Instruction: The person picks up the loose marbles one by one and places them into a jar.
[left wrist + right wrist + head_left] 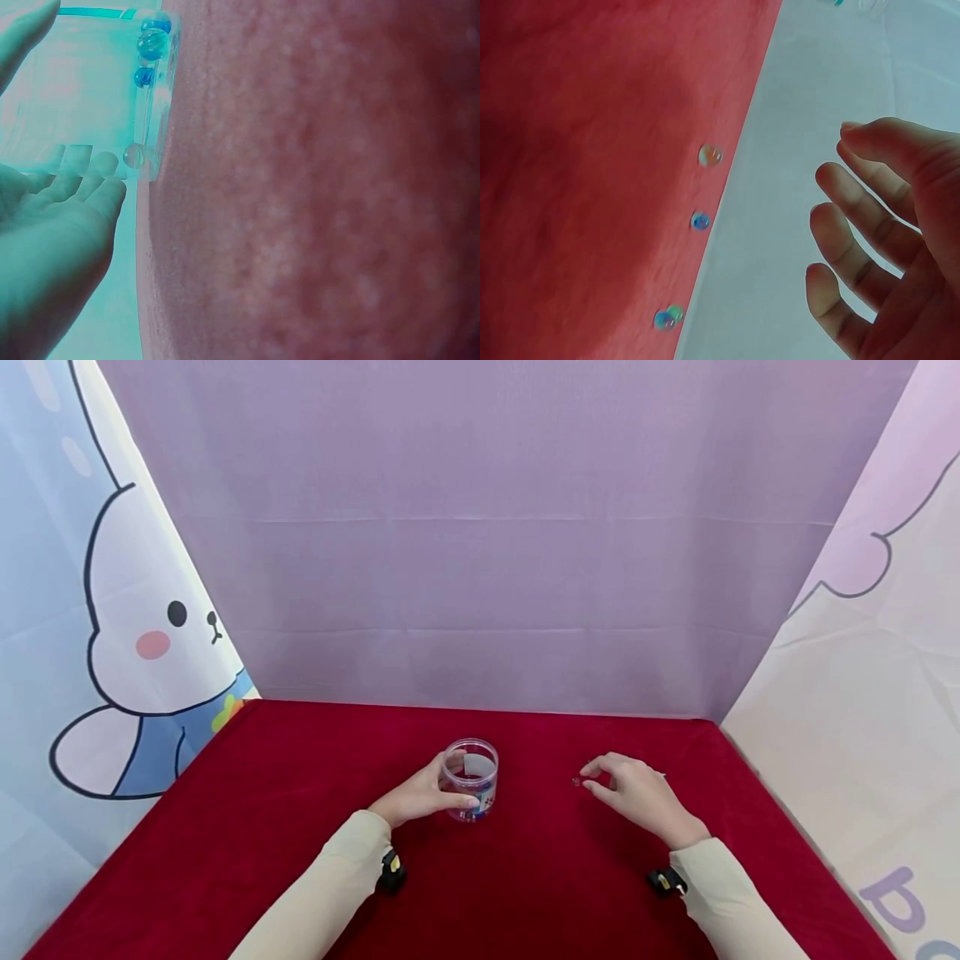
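My left hand (420, 792) grips a clear plastic jar (471, 762), thumb across its front and fingers round the far side. The jar stands upright with its mouth uncovered and a label on its side. In the left wrist view, blue marbles (152, 45) and a clear marble (133, 156) lie along its bottom. My right hand (643, 792) hovers over the cloth at the right, fingers bent loosely and thumb apart from them, nothing between. Just left of its fingertips is a small clear marble (576, 782). The right wrist view shows an orange-tinted marble (710, 155) and a blue marble (700, 220) below the hand.
A red cloth (315, 760) covers the table. Two more marbles (664, 319), blue and greenish, sit close together on it. A purple curtain (480, 543) hangs behind, and printed sheets with a cartoon rabbit (157, 610) and other drawings close off the sides.
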The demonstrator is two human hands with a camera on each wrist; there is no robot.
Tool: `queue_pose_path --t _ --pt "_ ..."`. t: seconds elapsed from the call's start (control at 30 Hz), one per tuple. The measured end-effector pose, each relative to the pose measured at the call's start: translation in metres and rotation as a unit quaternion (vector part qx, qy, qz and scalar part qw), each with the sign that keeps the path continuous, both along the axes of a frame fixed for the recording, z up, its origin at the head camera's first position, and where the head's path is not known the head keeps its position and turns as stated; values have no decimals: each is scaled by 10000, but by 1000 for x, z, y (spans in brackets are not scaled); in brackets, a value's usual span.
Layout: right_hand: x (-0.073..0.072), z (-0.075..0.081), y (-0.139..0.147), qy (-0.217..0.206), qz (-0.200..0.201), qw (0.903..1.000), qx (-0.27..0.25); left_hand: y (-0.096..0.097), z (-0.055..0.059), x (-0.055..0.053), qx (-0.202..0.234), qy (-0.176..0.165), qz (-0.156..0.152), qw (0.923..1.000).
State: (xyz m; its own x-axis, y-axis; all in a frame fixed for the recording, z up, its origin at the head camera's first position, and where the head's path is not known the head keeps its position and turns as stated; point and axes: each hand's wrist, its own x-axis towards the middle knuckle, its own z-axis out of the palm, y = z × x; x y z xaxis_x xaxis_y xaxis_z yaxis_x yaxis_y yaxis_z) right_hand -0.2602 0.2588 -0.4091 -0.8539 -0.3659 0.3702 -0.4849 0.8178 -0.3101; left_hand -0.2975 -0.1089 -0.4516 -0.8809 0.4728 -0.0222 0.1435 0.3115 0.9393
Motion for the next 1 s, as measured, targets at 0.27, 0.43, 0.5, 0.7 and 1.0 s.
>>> queue_pose_path --t 0.27,0.43,0.5,0.7,1.0 --pt "6 -7 24 -133 -291 9995 51 0 -3 -2 0 78 -15 10000" --pt "10 -12 41 -238 -452 9986 101 0 -3 -2 26 72 -10 10000" --pt "12 -13 47 -264 -492 9984 92 0 -3 -2 22 61 -5 10000" --pt "18 -14 63 -454 -623 9970 40 0 -3 -3 -44 42 32 10000" --pt "24 -15 84 -720 -829 9940 -1 0 -3 -2 -104 33 35 9999"
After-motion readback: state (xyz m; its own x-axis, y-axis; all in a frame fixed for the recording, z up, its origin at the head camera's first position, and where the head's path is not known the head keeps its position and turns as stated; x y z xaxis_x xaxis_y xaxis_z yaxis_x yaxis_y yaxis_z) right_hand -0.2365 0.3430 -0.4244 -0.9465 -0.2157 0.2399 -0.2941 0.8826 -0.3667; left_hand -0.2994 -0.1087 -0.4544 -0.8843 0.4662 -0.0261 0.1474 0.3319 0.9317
